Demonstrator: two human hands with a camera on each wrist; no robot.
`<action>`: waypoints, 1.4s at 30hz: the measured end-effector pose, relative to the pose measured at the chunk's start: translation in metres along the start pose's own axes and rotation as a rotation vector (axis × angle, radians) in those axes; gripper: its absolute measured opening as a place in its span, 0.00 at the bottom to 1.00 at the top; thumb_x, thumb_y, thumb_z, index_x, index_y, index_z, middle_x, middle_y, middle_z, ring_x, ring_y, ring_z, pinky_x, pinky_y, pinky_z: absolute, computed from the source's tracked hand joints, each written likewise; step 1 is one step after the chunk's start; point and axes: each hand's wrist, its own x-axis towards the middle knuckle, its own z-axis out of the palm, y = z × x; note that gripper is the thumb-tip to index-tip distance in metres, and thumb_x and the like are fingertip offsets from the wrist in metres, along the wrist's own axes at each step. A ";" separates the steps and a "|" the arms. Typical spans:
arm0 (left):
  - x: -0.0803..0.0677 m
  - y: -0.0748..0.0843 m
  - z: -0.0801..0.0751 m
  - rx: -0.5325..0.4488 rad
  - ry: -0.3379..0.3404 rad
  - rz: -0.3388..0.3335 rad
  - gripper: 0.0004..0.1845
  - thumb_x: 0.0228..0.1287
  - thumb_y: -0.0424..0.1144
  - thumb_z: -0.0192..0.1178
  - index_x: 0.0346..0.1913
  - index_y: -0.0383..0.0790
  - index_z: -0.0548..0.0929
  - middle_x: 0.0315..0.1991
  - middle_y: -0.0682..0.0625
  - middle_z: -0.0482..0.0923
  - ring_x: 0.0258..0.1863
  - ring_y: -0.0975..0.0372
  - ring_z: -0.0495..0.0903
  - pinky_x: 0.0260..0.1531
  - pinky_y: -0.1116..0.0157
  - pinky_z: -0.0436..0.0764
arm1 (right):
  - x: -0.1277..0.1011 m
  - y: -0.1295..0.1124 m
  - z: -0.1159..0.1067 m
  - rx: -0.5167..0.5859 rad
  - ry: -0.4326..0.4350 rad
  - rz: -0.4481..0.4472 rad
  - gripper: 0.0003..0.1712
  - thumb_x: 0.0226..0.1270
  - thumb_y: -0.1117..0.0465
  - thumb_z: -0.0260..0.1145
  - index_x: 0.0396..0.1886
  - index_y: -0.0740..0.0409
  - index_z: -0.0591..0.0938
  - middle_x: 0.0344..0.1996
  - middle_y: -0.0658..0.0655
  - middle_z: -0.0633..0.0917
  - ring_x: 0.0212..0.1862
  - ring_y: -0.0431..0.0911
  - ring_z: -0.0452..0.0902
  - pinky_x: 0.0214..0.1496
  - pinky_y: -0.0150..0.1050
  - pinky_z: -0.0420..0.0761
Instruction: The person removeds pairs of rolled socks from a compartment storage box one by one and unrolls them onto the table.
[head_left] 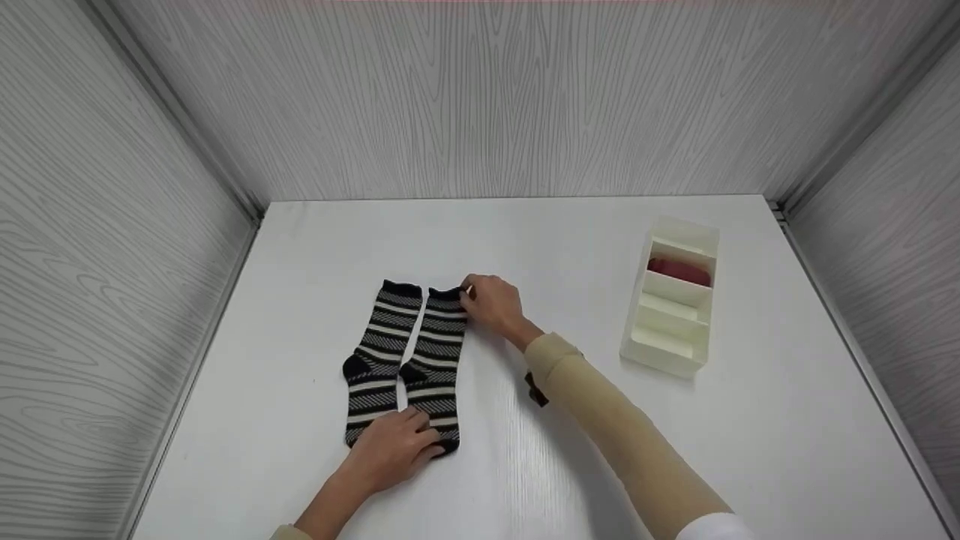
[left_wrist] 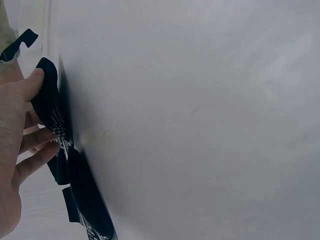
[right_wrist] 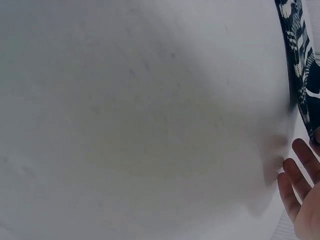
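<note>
Two black, grey and white striped socks lie side by side on the white table, a left sock [head_left: 386, 319] and a right sock [head_left: 441, 337], cuffs away from me. My left hand [head_left: 394, 448] is over the toe ends and pinches the black toe [left_wrist: 46, 92] of the right sock between thumb and fingers. At the far end, my right hand [head_left: 495, 304] pinches the outer corner of the same sock's cuff. In the right wrist view its other fingers [right_wrist: 295, 182] are spread apart, and the striped fabric [right_wrist: 299, 60] shows at the edge. The left hand partly hides both toes.
To the right on the table [head_left: 555, 247] stands a white divided box [head_left: 667, 358] with several compartments. A dark red folded cloth item [head_left: 681, 271] sits in one of them. Grey wood-grain panels [head_left: 480, 97] enclose the table at the back and sides.
</note>
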 end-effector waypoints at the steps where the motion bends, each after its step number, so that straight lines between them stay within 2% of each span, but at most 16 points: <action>1: 0.000 0.000 0.000 -0.005 0.001 -0.001 0.08 0.67 0.50 0.72 0.37 0.51 0.89 0.33 0.56 0.83 0.34 0.64 0.81 0.34 0.67 0.83 | 0.000 0.001 0.000 -0.004 0.002 -0.003 0.15 0.76 0.54 0.64 0.54 0.54 0.89 0.43 0.54 0.92 0.47 0.51 0.88 0.48 0.49 0.88; 6: 0.001 -0.002 0.002 -0.022 0.017 -0.015 0.09 0.68 0.51 0.71 0.35 0.51 0.88 0.34 0.55 0.84 0.34 0.63 0.81 0.34 0.66 0.84 | -0.001 0.006 0.003 -0.096 0.027 -0.062 0.15 0.76 0.56 0.66 0.57 0.52 0.87 0.49 0.55 0.90 0.51 0.52 0.86 0.49 0.49 0.88; 11: 0.003 -0.008 0.001 -0.026 -0.005 -0.031 0.12 0.69 0.53 0.70 0.39 0.49 0.89 0.37 0.53 0.85 0.37 0.62 0.83 0.37 0.65 0.85 | -0.004 0.007 0.003 -0.260 0.068 -0.224 0.18 0.75 0.59 0.67 0.62 0.52 0.84 0.55 0.57 0.85 0.55 0.53 0.82 0.53 0.47 0.87; 14: 0.006 -0.012 0.001 -0.021 -0.008 -0.035 0.13 0.69 0.54 0.70 0.41 0.49 0.88 0.39 0.53 0.85 0.40 0.62 0.83 0.40 0.65 0.86 | -0.005 0.005 0.004 -0.327 0.087 -0.328 0.18 0.76 0.62 0.65 0.62 0.52 0.83 0.54 0.57 0.83 0.54 0.52 0.81 0.53 0.45 0.86; 18: 0.010 -0.018 0.002 -0.010 -0.003 -0.052 0.15 0.67 0.55 0.71 0.45 0.48 0.88 0.43 0.52 0.86 0.45 0.60 0.85 0.45 0.63 0.87 | -0.006 0.005 0.006 -0.357 0.079 -0.408 0.16 0.79 0.59 0.64 0.62 0.51 0.84 0.53 0.56 0.82 0.52 0.51 0.80 0.50 0.44 0.86; 20: 0.012 -0.020 0.002 -0.008 -0.032 -0.075 0.18 0.68 0.57 0.69 0.49 0.47 0.88 0.48 0.51 0.86 0.50 0.58 0.85 0.49 0.61 0.87 | -0.006 0.005 0.006 -0.363 0.065 -0.421 0.17 0.79 0.55 0.64 0.62 0.50 0.84 0.53 0.55 0.82 0.52 0.50 0.79 0.50 0.44 0.86; 24: 0.013 -0.022 0.001 -0.009 -0.140 -0.138 0.28 0.70 0.62 0.65 0.60 0.45 0.86 0.59 0.46 0.84 0.62 0.51 0.82 0.61 0.55 0.85 | -0.007 0.004 0.006 -0.362 0.036 -0.430 0.21 0.79 0.49 0.64 0.65 0.50 0.83 0.55 0.56 0.82 0.53 0.51 0.79 0.52 0.46 0.86; 27: 0.013 -0.022 0.000 -0.017 -0.197 -0.169 0.33 0.69 0.66 0.63 0.65 0.44 0.83 0.64 0.44 0.81 0.67 0.49 0.80 0.65 0.52 0.83 | -0.008 0.003 0.005 -0.366 -0.011 -0.433 0.26 0.79 0.44 0.62 0.69 0.50 0.80 0.57 0.57 0.81 0.55 0.52 0.78 0.54 0.47 0.85; 32: 0.013 -0.022 0.001 -0.011 -0.222 -0.177 0.37 0.67 0.67 0.64 0.67 0.44 0.82 0.67 0.44 0.79 0.68 0.48 0.79 0.67 0.51 0.81 | -0.009 0.003 0.005 -0.416 -0.111 -0.389 0.37 0.78 0.34 0.58 0.77 0.48 0.74 0.62 0.58 0.78 0.60 0.52 0.75 0.61 0.49 0.84; 36: 0.013 -0.021 0.001 0.001 -0.240 -0.173 0.38 0.67 0.68 0.64 0.67 0.43 0.81 0.68 0.44 0.78 0.69 0.48 0.78 0.68 0.51 0.80 | -0.009 0.004 0.007 -0.431 -0.190 -0.339 0.40 0.77 0.32 0.57 0.79 0.48 0.71 0.65 0.59 0.75 0.65 0.54 0.73 0.68 0.52 0.79; 42: 0.014 -0.019 0.001 -0.003 -0.250 -0.169 0.38 0.66 0.68 0.65 0.68 0.43 0.81 0.68 0.43 0.78 0.69 0.47 0.78 0.68 0.50 0.80 | -0.009 0.004 0.008 -0.439 -0.219 -0.305 0.41 0.77 0.30 0.54 0.79 0.47 0.70 0.68 0.59 0.74 0.69 0.55 0.71 0.73 0.53 0.76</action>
